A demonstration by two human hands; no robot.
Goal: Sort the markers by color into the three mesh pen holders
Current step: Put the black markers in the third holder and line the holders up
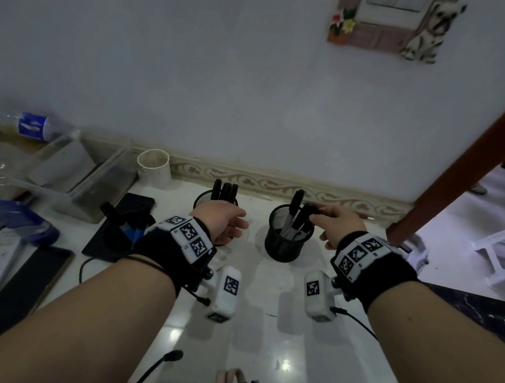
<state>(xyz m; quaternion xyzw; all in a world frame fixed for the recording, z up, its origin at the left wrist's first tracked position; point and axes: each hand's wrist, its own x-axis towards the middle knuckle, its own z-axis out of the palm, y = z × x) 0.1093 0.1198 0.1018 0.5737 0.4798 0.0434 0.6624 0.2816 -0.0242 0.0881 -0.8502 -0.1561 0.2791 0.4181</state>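
Three black mesh pen holders stand on the white table. The right holder [286,246] has several dark markers in it. My right hand [341,222] is above its rim, fingers closed on the cap end of a dark marker [310,210] that leans into it. The middle holder [207,199] holds several dark markers [225,191]. My left hand [222,222] hovers in front of it, partly covering it, fingers curled apart and holding nothing. The left holder [120,234] holds blue markers [133,230] and is partly hidden by my left wristband.
A white cup [154,168] stands at the back near the wall. Clear plastic trays [79,182], a water bottle [32,127] and flat dark devices [21,290] crowd the left. A brown table leg [457,172] rises on the right. Cables [154,367] lie near the front edge.
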